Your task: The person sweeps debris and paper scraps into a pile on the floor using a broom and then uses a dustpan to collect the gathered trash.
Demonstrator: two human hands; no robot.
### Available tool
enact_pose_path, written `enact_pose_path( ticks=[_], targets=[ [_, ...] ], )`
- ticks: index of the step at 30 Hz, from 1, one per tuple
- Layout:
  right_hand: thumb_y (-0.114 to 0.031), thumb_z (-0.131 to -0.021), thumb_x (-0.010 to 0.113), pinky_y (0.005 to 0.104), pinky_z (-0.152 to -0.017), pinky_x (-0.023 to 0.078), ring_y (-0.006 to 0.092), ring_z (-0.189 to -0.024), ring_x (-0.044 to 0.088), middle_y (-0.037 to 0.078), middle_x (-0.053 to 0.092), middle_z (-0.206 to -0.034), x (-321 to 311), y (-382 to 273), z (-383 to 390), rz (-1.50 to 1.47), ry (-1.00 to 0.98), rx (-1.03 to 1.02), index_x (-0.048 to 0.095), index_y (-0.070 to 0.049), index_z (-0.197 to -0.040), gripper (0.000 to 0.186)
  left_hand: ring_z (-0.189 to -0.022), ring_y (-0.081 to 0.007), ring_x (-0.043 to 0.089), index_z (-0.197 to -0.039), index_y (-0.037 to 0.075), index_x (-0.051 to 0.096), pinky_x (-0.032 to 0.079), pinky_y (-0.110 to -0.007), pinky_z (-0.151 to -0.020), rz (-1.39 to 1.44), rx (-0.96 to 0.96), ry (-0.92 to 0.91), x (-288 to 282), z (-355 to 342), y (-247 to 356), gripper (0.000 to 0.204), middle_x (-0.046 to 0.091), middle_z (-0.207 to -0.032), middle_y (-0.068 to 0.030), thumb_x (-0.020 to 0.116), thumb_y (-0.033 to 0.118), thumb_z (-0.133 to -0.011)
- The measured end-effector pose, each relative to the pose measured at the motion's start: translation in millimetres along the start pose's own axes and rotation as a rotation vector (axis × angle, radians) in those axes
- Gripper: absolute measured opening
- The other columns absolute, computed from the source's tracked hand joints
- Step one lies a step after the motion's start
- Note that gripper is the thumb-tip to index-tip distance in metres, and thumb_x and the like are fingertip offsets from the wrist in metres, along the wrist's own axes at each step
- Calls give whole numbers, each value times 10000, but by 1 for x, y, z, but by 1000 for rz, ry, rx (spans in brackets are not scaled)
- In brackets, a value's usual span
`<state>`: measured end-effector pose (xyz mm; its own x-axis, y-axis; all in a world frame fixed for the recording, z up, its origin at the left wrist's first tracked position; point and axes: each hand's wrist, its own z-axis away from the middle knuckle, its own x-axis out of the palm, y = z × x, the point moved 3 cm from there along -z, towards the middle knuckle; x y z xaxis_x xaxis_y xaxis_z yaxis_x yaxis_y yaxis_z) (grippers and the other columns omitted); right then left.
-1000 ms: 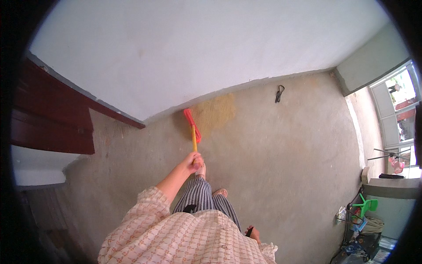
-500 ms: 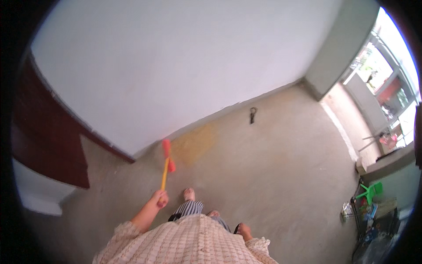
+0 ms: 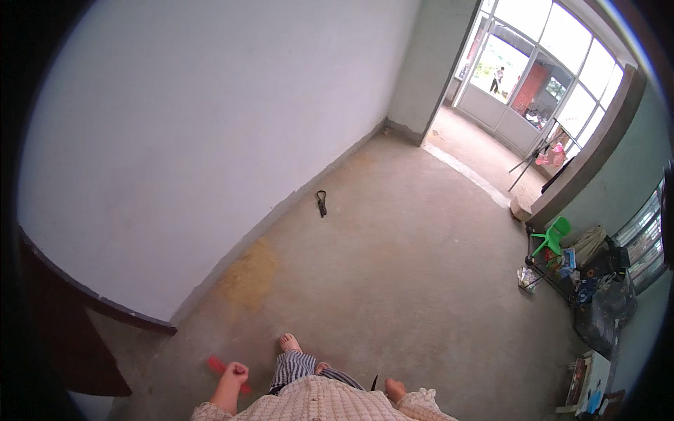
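My left hand point(image 3: 239, 370) is closed around a tool with a long red head point(image 3: 217, 364). The head shows on both sides of the fist, low over the floor; the yellow handle seen earlier is hidden now. At the lower edge my right hand point(image 3: 395, 388) is curled in front of my shirt. A thin dark pointed thing point(image 3: 374, 383) shows just left of it; whether the fingers hold it cannot be made out. Farther ahead, a black looped strap-like object point(image 3: 321, 203) lies on the floor near the wall.
The concrete floor point(image 3: 393, 281) has a yellowish patch point(image 3: 249, 274) beside the white wall point(image 3: 210, 140). A dark red panel point(image 3: 63, 330) stands at left. On the right are a green chair point(image 3: 554, 236), bags point(image 3: 605, 312) and a small table point(image 3: 595, 375). A distant person point(image 3: 497, 79) shows through the glazed doorway.
My view has turned right and up. My left hand and the red-headed tool are now lower, nearer my body. More of the doorway and right-hand clutter shows.
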<state>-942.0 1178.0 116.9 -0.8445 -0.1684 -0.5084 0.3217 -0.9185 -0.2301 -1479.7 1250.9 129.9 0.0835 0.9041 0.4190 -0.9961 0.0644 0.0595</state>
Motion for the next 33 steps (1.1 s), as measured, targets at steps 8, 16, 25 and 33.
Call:
enact_pose_path(
  ticks=[8,16,25,33],
  targets=[
    [-331,-664,431,369,-693,407,308,-809,536,205,543,-869,-3,-63,40,334,55,-188,536,43,-850,430,-339,-51,341,-472,122,337,310,-162,-304,-88,-158,-239,114,-15,0,222,340,-419,40,400,45,-671],
    [-322,-676,451,290,-528,407,194,-558,509,75,550,-646,47,-74,-9,55,-39,-369,565,-8,-750,342,-291,-55,312,-494,133,335,289,-169,-267,-436,-22,-155,79,34,-10,221,281,-362,54,395,91,-703],
    [-393,-691,378,372,-769,363,358,-914,477,237,521,-907,50,-69,-24,311,-103,-230,556,15,-844,471,-743,-99,438,-835,36,480,344,-224,-720,-1468,413,-310,118,85,-7,196,479,-747,-8,557,48,-656],
    [-295,-732,429,315,-557,393,214,-680,521,105,556,-765,8,-164,38,822,-123,-532,555,-39,-833,302,-356,-88,291,-431,112,271,241,-205,-339,-60,-337,-335,226,-64,-24,268,304,-428,10,443,14,-612]
  ],
)
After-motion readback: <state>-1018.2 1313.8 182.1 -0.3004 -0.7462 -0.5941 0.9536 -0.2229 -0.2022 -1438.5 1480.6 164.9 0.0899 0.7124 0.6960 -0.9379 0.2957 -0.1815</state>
